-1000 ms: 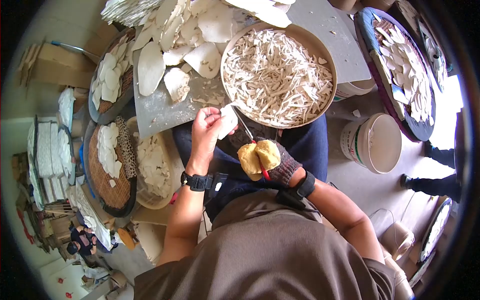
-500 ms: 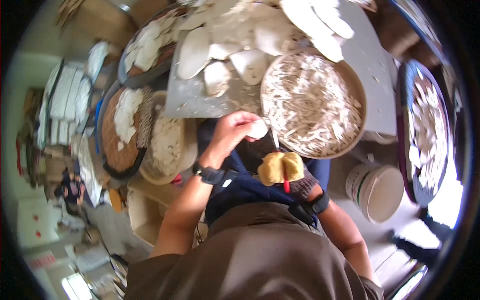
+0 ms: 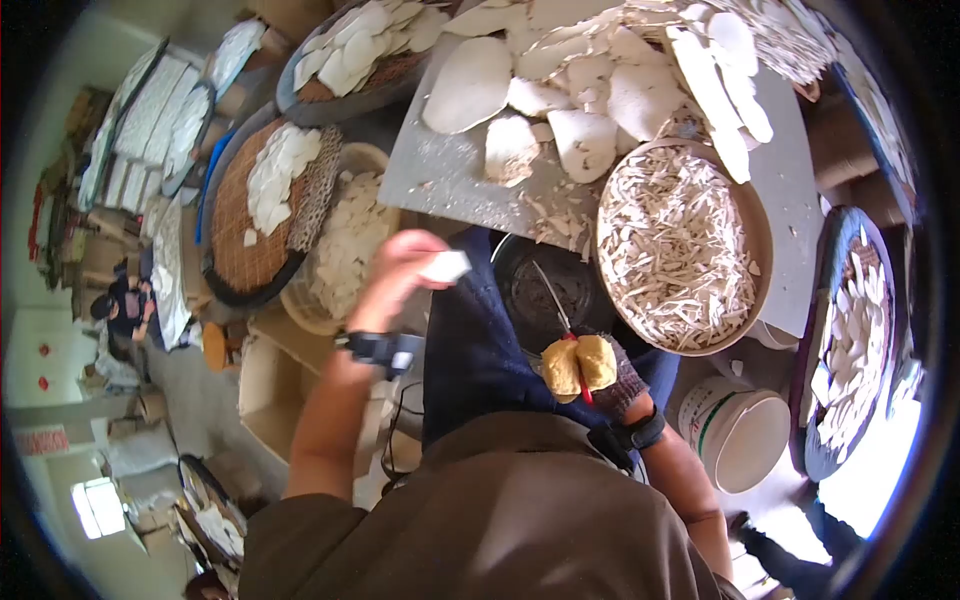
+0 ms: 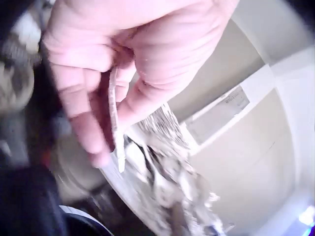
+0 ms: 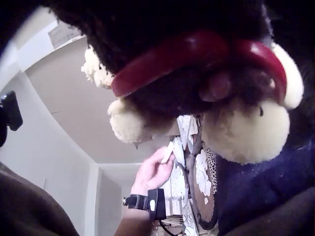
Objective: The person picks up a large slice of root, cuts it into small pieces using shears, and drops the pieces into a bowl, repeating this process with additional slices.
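My left hand pinches a thin white slice between thumb and fingers, beside the yellowish tub of white pieces. The left wrist view shows this slice edge-on, its lower end jutting past the fingers. In a dark knitted glove, my right hand grips red-handled scissors above the lap, blades pointing away from the body. Yellow sponge padding wraps the handles; in the right wrist view the red handle loops show around the gloved fingers.
A round shallow container of cut white strips sits at the grey table's near edge, with larger slices piled beyond. Woven trays of slices stand left. A white bucket is at right; a dark basin lies below the table edge.
My left hand has moved left with the slice, away from the scissors and the strip container. The right hand keeps its grip on the scissors. The head view has turned left.
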`<state>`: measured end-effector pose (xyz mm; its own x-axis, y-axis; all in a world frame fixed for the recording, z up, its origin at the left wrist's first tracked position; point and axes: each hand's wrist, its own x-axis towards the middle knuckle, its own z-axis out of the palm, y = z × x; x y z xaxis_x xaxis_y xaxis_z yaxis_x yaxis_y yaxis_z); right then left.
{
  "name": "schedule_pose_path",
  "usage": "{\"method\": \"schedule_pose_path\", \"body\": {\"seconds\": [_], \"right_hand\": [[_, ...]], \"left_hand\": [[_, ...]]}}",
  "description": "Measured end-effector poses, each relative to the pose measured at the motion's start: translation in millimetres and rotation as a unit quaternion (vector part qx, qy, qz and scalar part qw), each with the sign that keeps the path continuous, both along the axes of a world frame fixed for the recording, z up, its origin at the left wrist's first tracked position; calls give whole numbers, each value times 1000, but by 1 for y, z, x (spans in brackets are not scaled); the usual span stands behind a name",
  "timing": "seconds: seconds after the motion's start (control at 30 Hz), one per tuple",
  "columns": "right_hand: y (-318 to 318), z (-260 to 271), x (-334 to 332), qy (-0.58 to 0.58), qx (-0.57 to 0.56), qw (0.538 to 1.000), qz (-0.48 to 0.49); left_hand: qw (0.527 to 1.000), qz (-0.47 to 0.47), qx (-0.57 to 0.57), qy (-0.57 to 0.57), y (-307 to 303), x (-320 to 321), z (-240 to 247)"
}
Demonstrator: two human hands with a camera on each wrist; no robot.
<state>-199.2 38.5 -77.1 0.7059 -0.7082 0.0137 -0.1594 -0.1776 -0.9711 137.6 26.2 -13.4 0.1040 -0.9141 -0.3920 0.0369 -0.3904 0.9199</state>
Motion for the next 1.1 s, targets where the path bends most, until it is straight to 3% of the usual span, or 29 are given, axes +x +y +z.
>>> {"method": "schedule_pose_path", "body": {"seconds": [0.03,0.07,0.1,0.13,0.17,0.23,0.3,0.37,0.43,0.53,0.63,0.67,0.7,0.77,0.87,0.97,1.03,1.07,1.1], "right_hand": [[0,-9,-1,22,-44,999,3],[0,-14,-1,46,-86,995,7],[0,-15,0,69,-127,989,12],[-1,-3,5,55,-69,996,-1],[0,2,10,64,-78,995,-5],[3,8,17,83,-95,992,-7],[10,3,24,76,-56,995,-32],[13,20,31,84,-28,995,-47],[14,29,32,113,-65,990,-46],[20,31,29,144,-35,988,-54],[27,29,30,146,10,985,-93],[29,29,31,138,22,985,-102],[32,28,32,130,34,985,-109],[33,31,33,145,20,984,-102],[34,30,33,153,23,984,-90],[30,28,34,152,-21,986,-59],[24,32,35,170,-54,983,-29],[24,26,35,142,-63,987,-26],[25,18,34,113,-73,991,-23]], "left_hand": [[996,40,11,-73,6,40,1],[971,25,-37,-234,14,100,-24],[930,27,-24,-366,18,137,-28],[859,40,-78,-504,15,155,-29],[864,71,-84,-491,2,140,-13],[895,23,-138,-424,-36,96,5],[950,-11,-135,-283,-76,55,-1],[963,-11,-160,-218,-119,27,-29],[929,11,-120,-351,-159,4,-50],[869,-76,-98,-478,-187,-15,-54],[907,-22,-153,-392,-193,-12,-72],[940,-31,-157,-301,-194,-8,-72],[975,-29,-166,-142,-190,-8,-75],[983,-17,-167,-68,-174,-10,-63],[990,-26,-131,-31,-140,-12,-26],[980,38,-193,6,-92,10,-27],[987,112,-118,-13,-42,39,-33],[980,176,-95,-21,-9,72,-69],[966,254,-32,-31,23,77,-55]]}}
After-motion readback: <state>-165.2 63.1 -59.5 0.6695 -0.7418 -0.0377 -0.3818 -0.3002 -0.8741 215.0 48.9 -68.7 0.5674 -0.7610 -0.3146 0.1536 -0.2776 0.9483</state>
